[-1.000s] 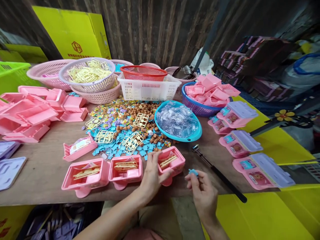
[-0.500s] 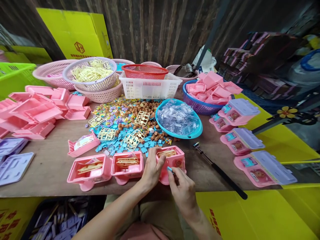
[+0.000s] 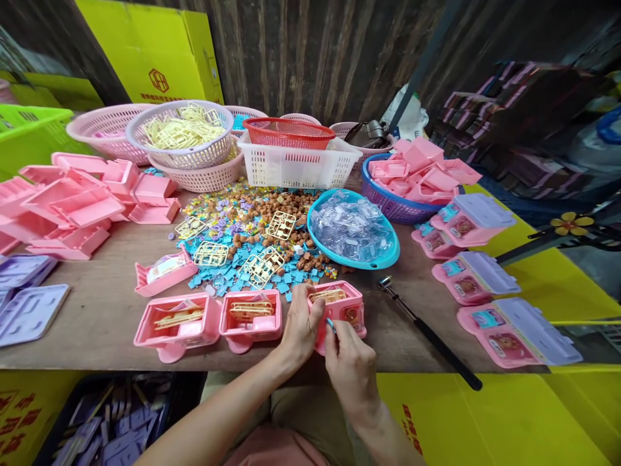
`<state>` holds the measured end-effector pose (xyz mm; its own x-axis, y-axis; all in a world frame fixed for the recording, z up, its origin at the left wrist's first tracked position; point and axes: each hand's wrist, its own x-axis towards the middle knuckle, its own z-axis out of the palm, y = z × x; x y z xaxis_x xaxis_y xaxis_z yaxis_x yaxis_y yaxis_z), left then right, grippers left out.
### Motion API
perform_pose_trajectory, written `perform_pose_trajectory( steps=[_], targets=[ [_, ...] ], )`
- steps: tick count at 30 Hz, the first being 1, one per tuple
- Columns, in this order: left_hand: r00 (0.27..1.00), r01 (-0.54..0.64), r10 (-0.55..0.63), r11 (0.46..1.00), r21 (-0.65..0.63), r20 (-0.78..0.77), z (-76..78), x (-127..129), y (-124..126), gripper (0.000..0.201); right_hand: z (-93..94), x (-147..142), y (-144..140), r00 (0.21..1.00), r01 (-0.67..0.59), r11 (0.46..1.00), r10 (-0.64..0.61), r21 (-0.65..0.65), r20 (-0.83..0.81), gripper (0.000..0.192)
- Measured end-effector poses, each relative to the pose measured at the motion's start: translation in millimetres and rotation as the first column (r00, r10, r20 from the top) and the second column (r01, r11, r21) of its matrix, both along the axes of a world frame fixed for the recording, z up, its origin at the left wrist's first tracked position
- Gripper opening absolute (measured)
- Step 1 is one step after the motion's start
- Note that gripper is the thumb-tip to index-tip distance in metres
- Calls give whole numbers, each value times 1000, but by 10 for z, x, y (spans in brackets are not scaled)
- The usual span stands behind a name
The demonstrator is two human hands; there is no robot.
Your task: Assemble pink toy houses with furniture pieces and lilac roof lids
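Observation:
My left hand (image 3: 301, 323) grips the left side of a pink plastic box (image 3: 358, 299) at the table's front edge. Cream frame-shaped parts (image 3: 328, 295) lie inside that box, and a round picture shows on its side. Between thumb and forefinger of my right hand (image 3: 350, 359) is a small blue plastic piece (image 3: 330, 325), held close against the front of the box. To the left stand two similar open pink boxes (image 3: 251, 329), (image 3: 178, 322) with cream parts in them. Behind them sits a smaller pink tray (image 3: 165, 270) with a clear packet.
Loose blue, brown and yellow pieces (image 3: 228, 259) spread over the table centre. A turquoise basin (image 3: 392, 254) holds clear parts. A black-handled rod (image 3: 436, 340) lies to the right, near lidded pink boxes (image 3: 502, 336). Pink shells (image 3: 77, 207) pile up at left; baskets (image 3: 301, 165) line the back.
The blue piece in my right hand has come closer to the front of the pink box and is turned more upright. My left hand still steadies the box. The whole view has shifted slightly.

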<state>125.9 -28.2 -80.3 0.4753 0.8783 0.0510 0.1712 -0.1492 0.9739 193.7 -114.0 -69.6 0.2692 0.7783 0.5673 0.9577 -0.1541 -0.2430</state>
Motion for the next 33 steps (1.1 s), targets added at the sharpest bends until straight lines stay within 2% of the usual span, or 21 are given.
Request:
perform_pose_trajectory(
  steps=[7, 13, 20, 23, 27, 33],
  targets=[
    [996, -85, 85, 996, -15, 0, -19, 45, -30, 29, 34, -108, 74, 982, 116, 993, -119, 34, 149, 37],
    [995, -100, 100, 995, 3, 10, -23, 47, -55, 26, 30, -163, 81, 973, 159, 987, -159, 19, 164, 40],
    [995, -99, 98, 994, 43, 11, -39, 41, -64, 23, 3, -82, 35, 993, 74, 997, -76, 20, 92, 35],
    [994, -107, 107, 994, 31, 6, -45, 51, -74, 21, 14, -67, 31, 990, 56, 998, -56, 6, 133, 36],
    [994, -103, 103, 995, 12, -17, -29, 52, -86, 21, 23, -90, 48, 979, 90, 996, -91, 15, 180, 37],
    [996, -89, 88, 996, 32, 7, -34, 51, -91, 20, -45, -75, 59, 987, 94, 995, -96, 20, 131, 35]
  ],
)
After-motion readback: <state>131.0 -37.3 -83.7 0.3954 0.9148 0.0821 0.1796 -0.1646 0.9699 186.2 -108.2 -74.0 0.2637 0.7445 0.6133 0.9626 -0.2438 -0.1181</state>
